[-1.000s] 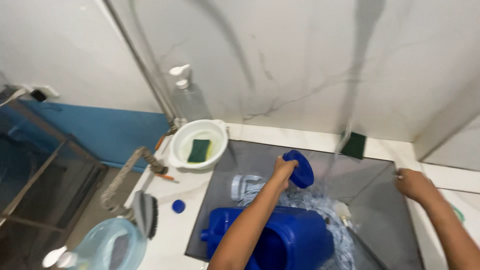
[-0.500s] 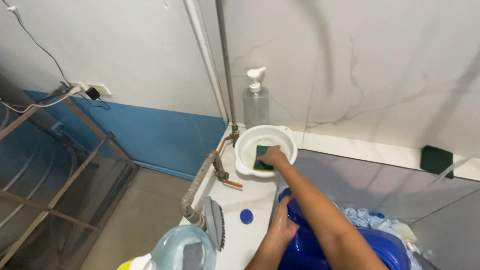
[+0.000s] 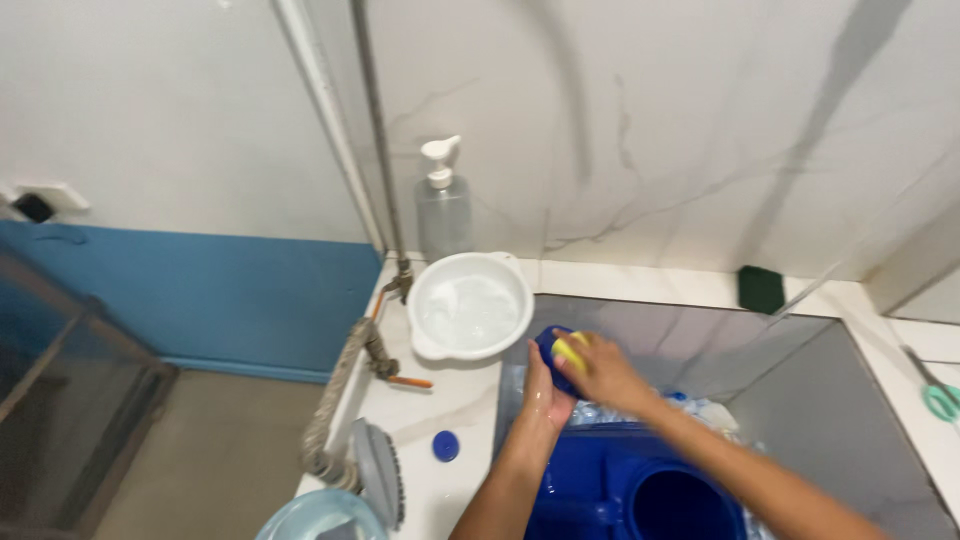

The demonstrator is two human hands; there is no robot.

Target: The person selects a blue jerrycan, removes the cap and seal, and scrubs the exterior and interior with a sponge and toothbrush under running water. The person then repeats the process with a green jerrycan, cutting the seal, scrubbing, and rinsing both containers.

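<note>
My left hand [image 3: 543,402] holds a small blue lid [image 3: 552,349] over the sink, just right of a white basin [image 3: 470,309] of soapy water. My right hand [image 3: 604,374] presses a yellow sponge [image 3: 570,352] against that lid. Below both hands a large blue container [image 3: 640,490] with a round opening lies in the grey sink [image 3: 800,390], among foam and water.
A clear soap pump bottle [image 3: 443,205] stands by the wall behind the basin. A dark green sponge [image 3: 761,289] lies on the back ledge. A small blue cap [image 3: 446,445], a scrub brush [image 3: 380,485] and a rope-wrapped tap hose [image 3: 345,390] sit on the left counter.
My right hand took the sponge out of the white basin and brought it to the blue lid in my left hand. The view swung right, toward the sink.
</note>
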